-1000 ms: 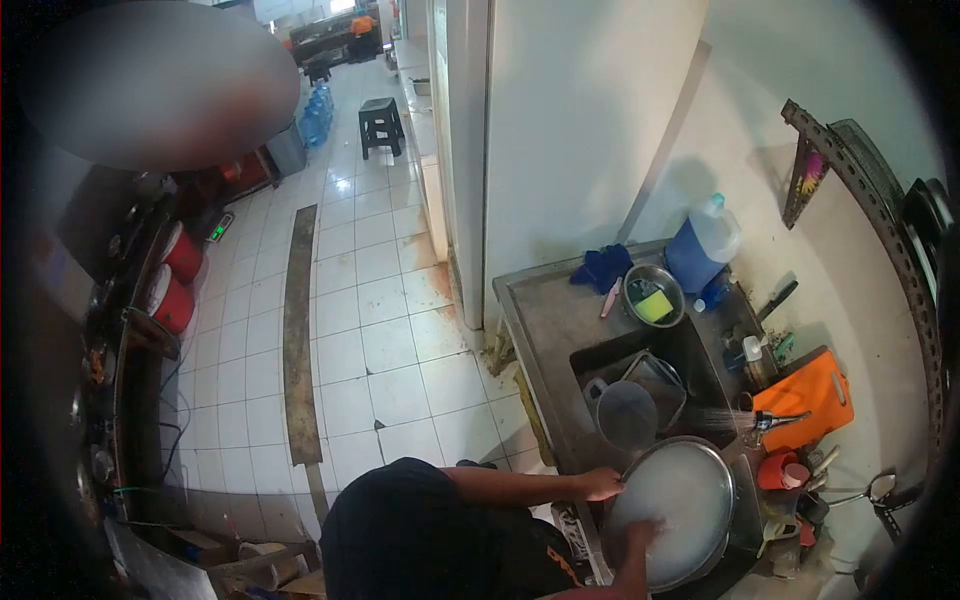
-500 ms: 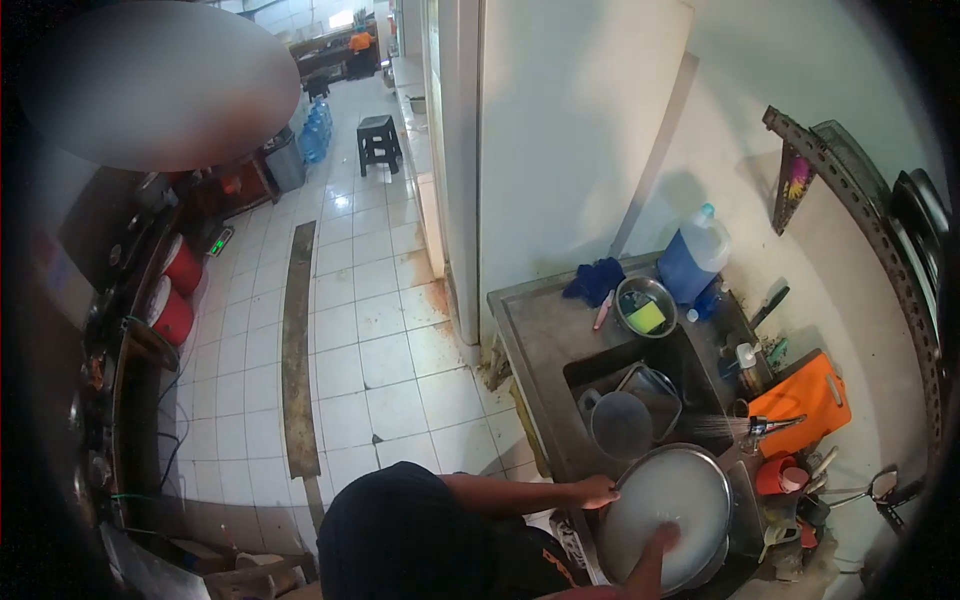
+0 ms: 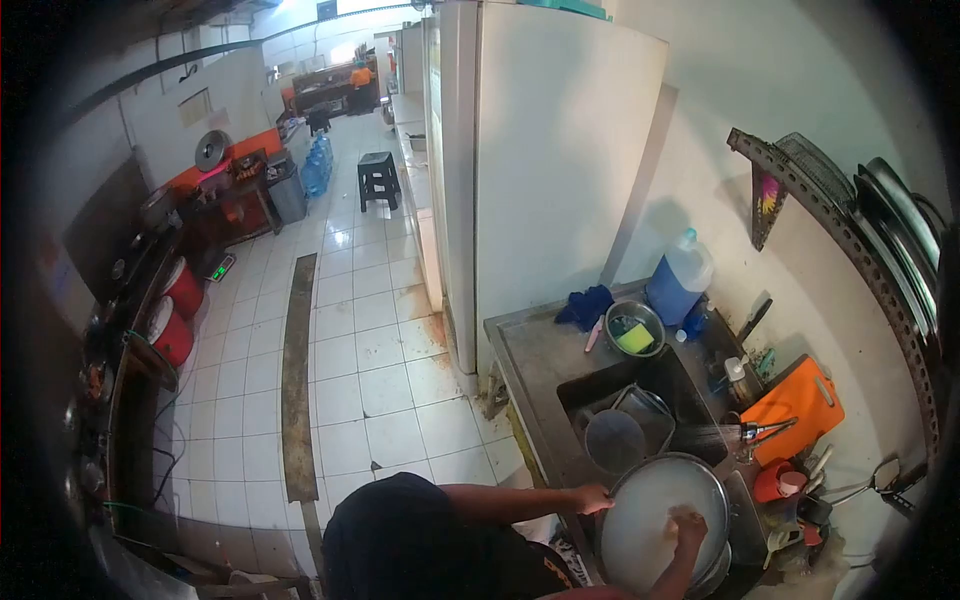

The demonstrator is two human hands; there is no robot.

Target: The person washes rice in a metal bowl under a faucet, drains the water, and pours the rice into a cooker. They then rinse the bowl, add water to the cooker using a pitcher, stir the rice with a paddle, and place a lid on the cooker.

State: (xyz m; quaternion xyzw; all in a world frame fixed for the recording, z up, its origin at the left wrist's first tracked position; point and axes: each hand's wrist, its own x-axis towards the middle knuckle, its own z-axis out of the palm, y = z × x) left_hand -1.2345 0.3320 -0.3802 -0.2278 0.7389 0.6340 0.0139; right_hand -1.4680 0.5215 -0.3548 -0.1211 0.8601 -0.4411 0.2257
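A large round metal basin (image 3: 640, 545) of cloudy whitish liquid stands at the sink's near end. My left hand (image 3: 594, 498) grips its left rim, fingers closed. Over the liquid, near the middle of the basin, is my right hand (image 3: 686, 522). Its fingers point down and are blurred, so I cannot make out whether they hold anything. Just beyond the basin, a translucent round container (image 3: 615, 442) sits in the sink (image 3: 580, 385). Water sprays from the metal faucet (image 3: 765, 430) toward the sink's middle.
On the counter are a bowl with a green-yellow sponge (image 3: 635, 338), a dark blue cloth (image 3: 585, 308) and a jug of blue liquid (image 3: 680, 275). An orange cutting board (image 3: 795, 410) leans by the wall. A perforated metal shelf (image 3: 850, 215) holds pans. A black stool (image 3: 378, 182) stands on the tiled floor.
My right hand has risen from the liquid and moved slightly up and right over the basin. My left hand stays on the rim. The view has tilted up slightly.
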